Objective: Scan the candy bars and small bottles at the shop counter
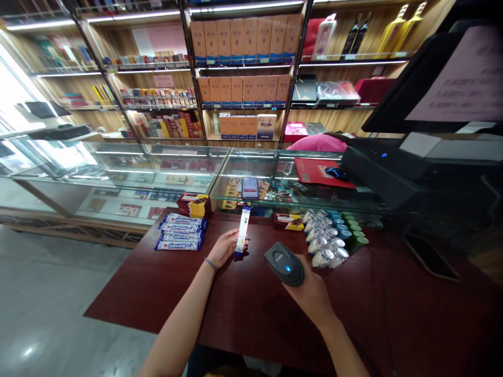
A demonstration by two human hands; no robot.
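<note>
My left hand (223,249) grips a slim white packet with blue ends (243,230), held nearly upright above the dark red tabletop. A barcode is visible on its upper part. My right hand (312,298) is wrapped round a barcode scanner (285,263) with a blue light on top; the head points left, toward the packet but apart from it. To the left of my left hand lie several similar blue-and-white packets (181,232) in a row. Past my right hand stand several small bottles with silver caps (323,258), beside blue (340,222) and green ones (356,233).
Stacked red-and-yellow packs (194,204) and a smaller pile of them (288,221) sit along the back. A phone (431,256) lies at right, below a dark monitor (416,78). A glass display counter (176,162) borders the table, with a mouse (335,172) on a red mat (314,170).
</note>
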